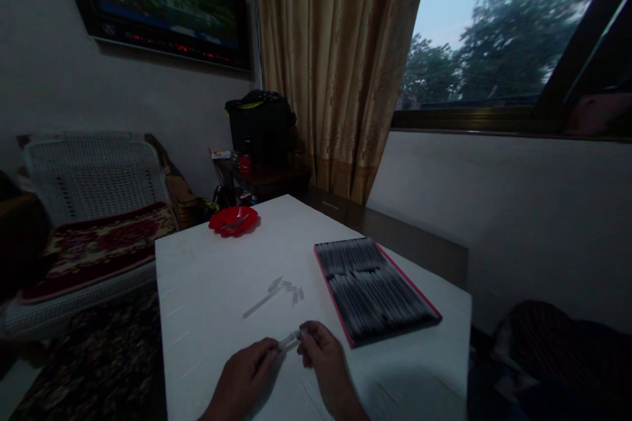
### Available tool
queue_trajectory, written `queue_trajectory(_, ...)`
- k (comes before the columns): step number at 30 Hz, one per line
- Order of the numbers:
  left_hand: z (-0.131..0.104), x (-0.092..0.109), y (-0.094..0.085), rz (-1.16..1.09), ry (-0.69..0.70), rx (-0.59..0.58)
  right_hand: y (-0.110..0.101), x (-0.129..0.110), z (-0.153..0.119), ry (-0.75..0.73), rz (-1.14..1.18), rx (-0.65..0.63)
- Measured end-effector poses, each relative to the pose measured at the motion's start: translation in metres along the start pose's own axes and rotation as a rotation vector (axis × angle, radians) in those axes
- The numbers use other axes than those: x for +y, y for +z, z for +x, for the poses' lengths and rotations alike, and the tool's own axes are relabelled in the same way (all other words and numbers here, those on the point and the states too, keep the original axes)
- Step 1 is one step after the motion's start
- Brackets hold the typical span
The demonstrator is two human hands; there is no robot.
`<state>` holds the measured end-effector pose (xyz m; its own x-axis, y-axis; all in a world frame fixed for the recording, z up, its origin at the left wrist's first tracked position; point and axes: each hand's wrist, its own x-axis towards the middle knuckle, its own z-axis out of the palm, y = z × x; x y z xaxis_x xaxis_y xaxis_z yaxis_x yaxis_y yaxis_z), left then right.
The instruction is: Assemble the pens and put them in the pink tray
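Observation:
Near the front of the white table [197, 302], my left hand [243, 376] pinches one end of a small pale strip [289, 342]. The fingers of my right hand [323, 358] are closed on the strip's other end. Beyond my hands lie several short pale pieces [295, 291] and one longer pale strip [261, 304]. To the right rests a flat red-edged box [378, 289] filled with rows of thin dark and pale items. A red scalloped plate [234, 221] at the far left of the table holds a thin greyish item.
A white woven chair [96, 177] with a patterned red cushion stands at the left. Behind the table is a dark side table [276, 179] with a black covered object and a red can. A curtain [336, 66] hangs beside the window; a screen [168, 3] is on the wall.

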<state>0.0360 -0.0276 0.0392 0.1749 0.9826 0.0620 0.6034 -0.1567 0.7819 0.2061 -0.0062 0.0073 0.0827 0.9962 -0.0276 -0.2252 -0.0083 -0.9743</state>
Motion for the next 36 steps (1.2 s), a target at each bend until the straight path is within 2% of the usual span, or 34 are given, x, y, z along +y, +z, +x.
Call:
queue_trajectory(4,0.008,-0.015,0.001,-0.146,-0.049,0.082,0.0,0.01,0.004,-0.041,-0.023,0.106)
queue_trajectory(8,0.024,-0.019,0.006,-0.504,-0.268,0.26,0.001,0.02,0.004,-0.232,-0.314,0.177)
queue_trajectory(10,0.034,-0.014,0.011,-0.673,-0.317,0.269,0.002,0.023,0.002,-0.334,-0.511,0.183)
queue_trajectory(15,0.051,0.0,0.027,-1.039,-0.261,0.221,0.002,0.026,-0.001,-0.473,-0.787,0.199)
queue_trajectory(21,0.056,-0.013,0.041,-1.125,-0.241,0.176,-0.002,0.024,-0.001,-0.495,-0.838,0.189)
queue_trajectory(27,0.06,-0.029,0.044,-1.204,-0.198,0.17,-0.016,0.027,-0.001,-0.607,-1.029,0.192)
queue_trajectory(36,0.06,-0.025,0.041,-1.226,-0.236,0.156,-0.015,0.022,-0.004,-0.59,-1.172,0.134)
